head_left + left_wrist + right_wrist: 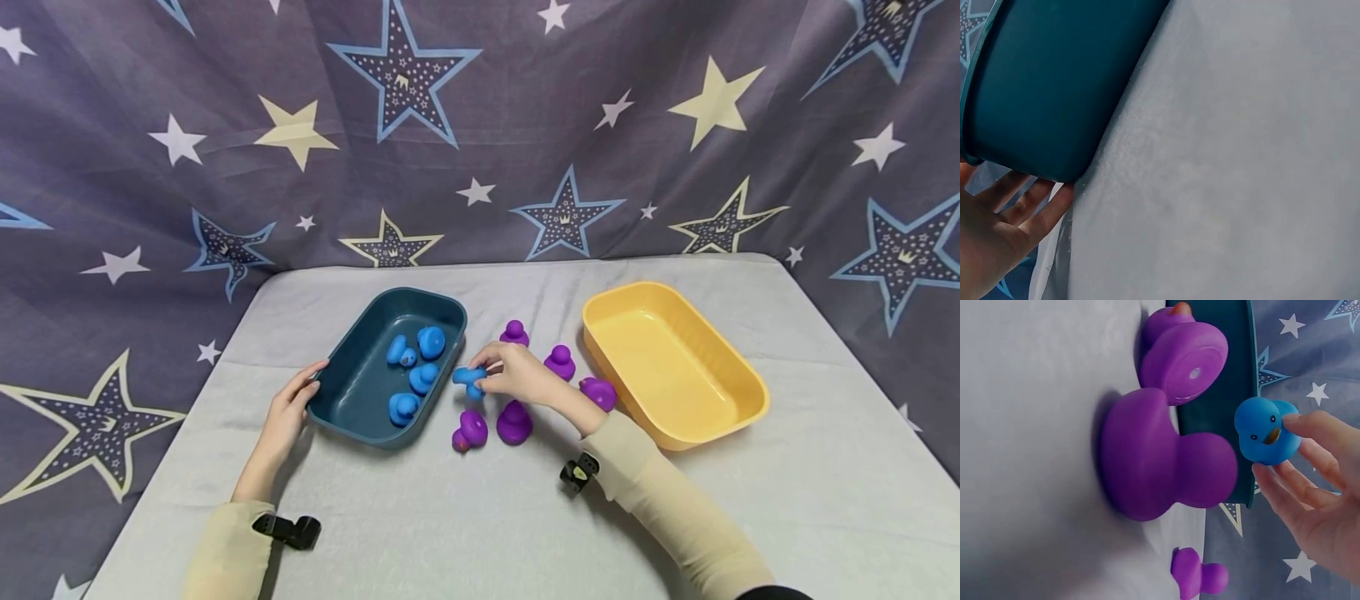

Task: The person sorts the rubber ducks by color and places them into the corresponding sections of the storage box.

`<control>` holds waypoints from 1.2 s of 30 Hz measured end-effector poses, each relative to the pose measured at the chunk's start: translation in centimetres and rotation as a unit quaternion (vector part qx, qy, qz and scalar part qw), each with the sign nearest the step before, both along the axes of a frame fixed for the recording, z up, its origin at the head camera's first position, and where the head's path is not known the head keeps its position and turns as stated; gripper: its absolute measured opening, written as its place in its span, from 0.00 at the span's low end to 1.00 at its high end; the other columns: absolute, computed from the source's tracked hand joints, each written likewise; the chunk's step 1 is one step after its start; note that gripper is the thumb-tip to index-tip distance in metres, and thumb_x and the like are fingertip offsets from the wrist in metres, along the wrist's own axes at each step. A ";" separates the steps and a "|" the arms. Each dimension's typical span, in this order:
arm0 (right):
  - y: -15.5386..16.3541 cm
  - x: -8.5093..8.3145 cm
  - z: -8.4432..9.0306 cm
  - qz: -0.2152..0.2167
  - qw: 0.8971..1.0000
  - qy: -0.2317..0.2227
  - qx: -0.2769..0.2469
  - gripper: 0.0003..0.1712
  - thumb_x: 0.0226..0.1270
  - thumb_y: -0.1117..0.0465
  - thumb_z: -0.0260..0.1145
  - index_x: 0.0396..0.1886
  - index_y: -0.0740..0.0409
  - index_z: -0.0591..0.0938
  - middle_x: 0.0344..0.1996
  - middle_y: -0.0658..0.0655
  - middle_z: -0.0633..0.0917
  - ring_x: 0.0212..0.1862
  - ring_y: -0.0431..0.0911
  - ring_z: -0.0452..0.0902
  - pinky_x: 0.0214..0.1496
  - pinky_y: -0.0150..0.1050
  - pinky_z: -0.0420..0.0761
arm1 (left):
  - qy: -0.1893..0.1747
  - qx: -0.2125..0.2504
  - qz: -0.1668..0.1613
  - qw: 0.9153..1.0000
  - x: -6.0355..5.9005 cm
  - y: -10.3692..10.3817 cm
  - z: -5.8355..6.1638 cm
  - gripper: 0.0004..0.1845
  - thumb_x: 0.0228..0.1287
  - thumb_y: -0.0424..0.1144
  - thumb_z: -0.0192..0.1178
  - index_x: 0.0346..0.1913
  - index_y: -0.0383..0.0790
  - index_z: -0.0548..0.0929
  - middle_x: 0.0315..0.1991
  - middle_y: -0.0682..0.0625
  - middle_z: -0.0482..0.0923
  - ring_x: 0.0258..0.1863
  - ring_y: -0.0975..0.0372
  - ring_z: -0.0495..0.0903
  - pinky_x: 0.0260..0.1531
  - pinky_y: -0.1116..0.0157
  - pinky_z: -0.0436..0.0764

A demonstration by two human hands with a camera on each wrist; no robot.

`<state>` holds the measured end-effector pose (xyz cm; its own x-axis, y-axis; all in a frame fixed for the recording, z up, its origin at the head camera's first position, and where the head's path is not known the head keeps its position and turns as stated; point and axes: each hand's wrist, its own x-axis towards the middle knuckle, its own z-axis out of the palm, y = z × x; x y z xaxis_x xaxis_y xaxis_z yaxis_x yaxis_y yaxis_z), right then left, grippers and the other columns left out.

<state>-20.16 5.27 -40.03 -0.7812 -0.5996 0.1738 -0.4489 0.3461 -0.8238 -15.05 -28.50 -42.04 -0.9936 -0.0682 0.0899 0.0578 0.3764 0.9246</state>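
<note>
My right hand (521, 373) pinches a blue rubber duck (470, 381) between thumb and fingers, just right of the dark teal bin. In the right wrist view that blue duck (1266, 430) is off the table, its face toward the camera. My left hand (291, 404) touches the left end of the teal bin (352, 421); the left wrist view shows its fingers (1041, 215) spread against the bin's outer wall. Several blue ducks (423, 377) lie inside the bin, some tipped over. Purple ducks stand and lie near my right hand, one upright purple duck (514, 423) just below it.
A yellow bin (675, 358) with nothing in it stands at the right. Between the bins are several purple ducks, including a tipped one (471, 430) at the front and one (598, 392) against the yellow bin. A starry curtain (480, 125) hangs behind the table (450, 525).
</note>
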 end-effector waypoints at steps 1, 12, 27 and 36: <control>0.0 0.1 0.1 0.001 1.000 0.001 -0.003 0.11 0.51 0.71 0.63 0.37 0.66 0.80 0.37 0.59 0.80 0.42 0.48 0.75 0.46 0.39 0.75 | 0.000 0.001 0.000 1.000 0.0 0.0 0.0 0.20 0.67 0.35 0.44 0.59 0.30 0.66 0.37 0.52 0.67 0.10 0.72 0.53 0.13 0.67 0.61; -0.1 0.5 1.2 0.011 1.000 0.004 -0.019 0.11 0.51 0.71 0.64 0.37 0.66 0.80 0.37 0.59 0.79 0.42 0.47 0.75 0.46 0.41 0.75 | -0.005 -0.011 -0.001 1.000 0.2 0.0 -0.1 0.20 0.68 0.37 0.43 0.60 0.31 0.65 0.42 0.47 0.65 0.21 0.69 0.61 0.18 0.67 0.64; -0.9 0.3 1.9 0.028 0.999 0.012 -0.038 0.12 0.53 0.69 0.64 0.39 0.66 0.80 0.38 0.61 0.79 0.42 0.50 0.75 0.46 0.40 0.75 | 0.001 -0.013 -0.001 1.000 0.1 0.0 0.0 0.20 0.68 0.35 0.43 0.59 0.31 0.66 0.37 0.47 0.66 0.10 0.71 0.53 0.13 0.66 0.62; -1.5 0.0 2.2 0.039 0.999 0.012 -0.024 0.11 0.53 0.69 0.63 0.39 0.64 0.80 0.38 0.57 0.79 0.43 0.45 0.75 0.48 0.41 0.74 | -0.001 -0.014 0.000 1.000 0.0 0.0 0.1 0.20 0.68 0.36 0.43 0.59 0.31 0.66 0.38 0.49 0.66 0.10 0.71 0.53 0.13 0.67 0.62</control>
